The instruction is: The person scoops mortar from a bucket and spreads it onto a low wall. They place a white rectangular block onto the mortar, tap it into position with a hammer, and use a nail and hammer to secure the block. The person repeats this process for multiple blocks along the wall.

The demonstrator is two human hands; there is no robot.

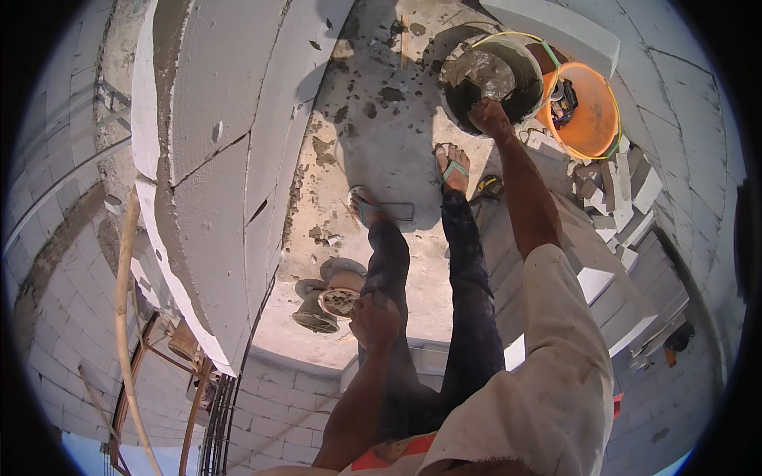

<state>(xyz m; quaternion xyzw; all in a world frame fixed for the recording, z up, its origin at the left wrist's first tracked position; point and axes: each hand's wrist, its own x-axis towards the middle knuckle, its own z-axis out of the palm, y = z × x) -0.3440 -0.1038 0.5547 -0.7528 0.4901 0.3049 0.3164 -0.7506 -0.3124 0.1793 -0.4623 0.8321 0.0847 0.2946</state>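
My right arm reaches forward to a dark bucket [527, 73] with a yellowish-green rim. Inside it lies wet grey mortar [486, 71]. My right hand [490, 119] is closed over the bucket's near side; what it grips is hidden by the fingers and the mortar. My left hand [375, 320] is closed in front of my left knee. Right beside it stands a small orange-brown pot [346, 281] with mortar in it. Whether those fingers hold the pot or something else cannot be made out.
An orange bucket [597, 103] with tools inside stands right of the mortar bucket. Broken pale blocks [627, 190] are heaped beyond my right arm. A block wall [230, 119] topped with mortar runs along the left, a wooden pole [124, 293] leaning there. A yellow-black object [490, 187] lies by my right foot.
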